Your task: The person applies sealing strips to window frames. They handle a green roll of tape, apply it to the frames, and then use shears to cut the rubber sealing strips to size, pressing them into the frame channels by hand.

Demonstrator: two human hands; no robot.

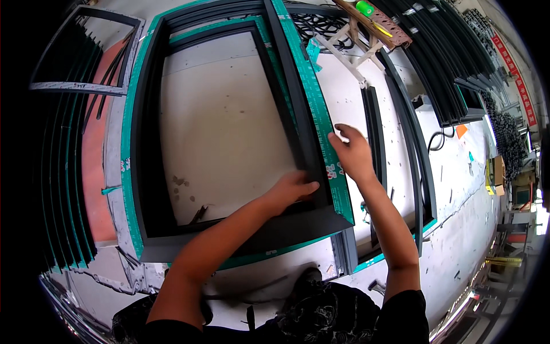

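A large dark grey window frame [302, 137] with green printed protective film [314, 94] along its outer sides lies in front of me. My left hand [288, 190] is over the near right corner, at the inner side of the right bar, its thumb stretched out apart from slightly blurred fingers. Just past the outer right edge is my right hand [353, 152], fingers curved and thumb apart, close beside the green film. Nothing shows in either hand. Whether the left fingertips touch the bar, I cannot tell.
Dark profiles with green edges [63, 183] stand in a row at left, below a smaller frame [86, 89]. Another dark frame [409, 143] lies to the right. A wooden trestle [358, 49] and stacked dark profiles [444, 63] are farther back. My shoes are close to the near bar.
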